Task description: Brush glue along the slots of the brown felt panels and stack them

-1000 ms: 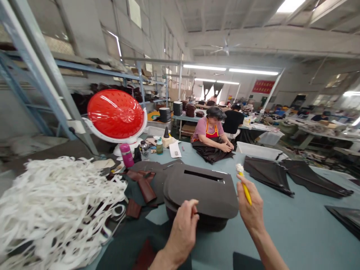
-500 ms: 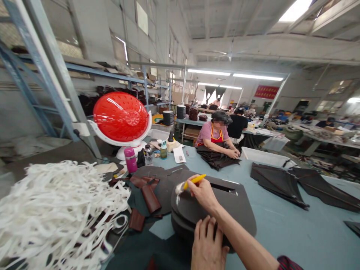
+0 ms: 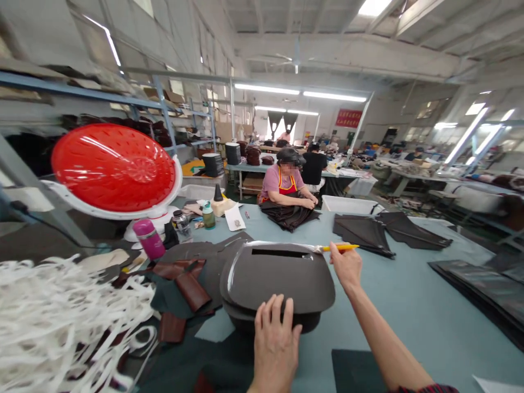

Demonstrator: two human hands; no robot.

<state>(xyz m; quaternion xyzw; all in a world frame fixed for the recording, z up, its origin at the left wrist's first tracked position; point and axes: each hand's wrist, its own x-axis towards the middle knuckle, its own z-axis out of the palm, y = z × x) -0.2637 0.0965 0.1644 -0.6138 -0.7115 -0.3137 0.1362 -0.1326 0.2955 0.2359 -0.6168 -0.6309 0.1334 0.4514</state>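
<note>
A stack of dark rounded panels [image 3: 278,278] lies in front of me, the top one with a long slot near its far edge. White glue-like streaks run along its left and far edges. My right hand [image 3: 346,265] grips a yellow-handled brush [image 3: 341,247], whose pale bristles touch the panel's far right corner. On the near edge rests my left hand [image 3: 276,338], fingers spread and flat, holding nothing.
White strips [image 3: 73,322] are heaped at left, beside brown leather pieces [image 3: 192,292]. Behind them stand a pink bottle [image 3: 148,239] and a red fan [image 3: 114,166]. Across the blue-green table [image 3: 393,305], a person [image 3: 286,183] handles dark pieces.
My right hand has carried the brush from the panel's left edge to its far right corner. A white streak now runs along the far edge. The view has turned right.
</note>
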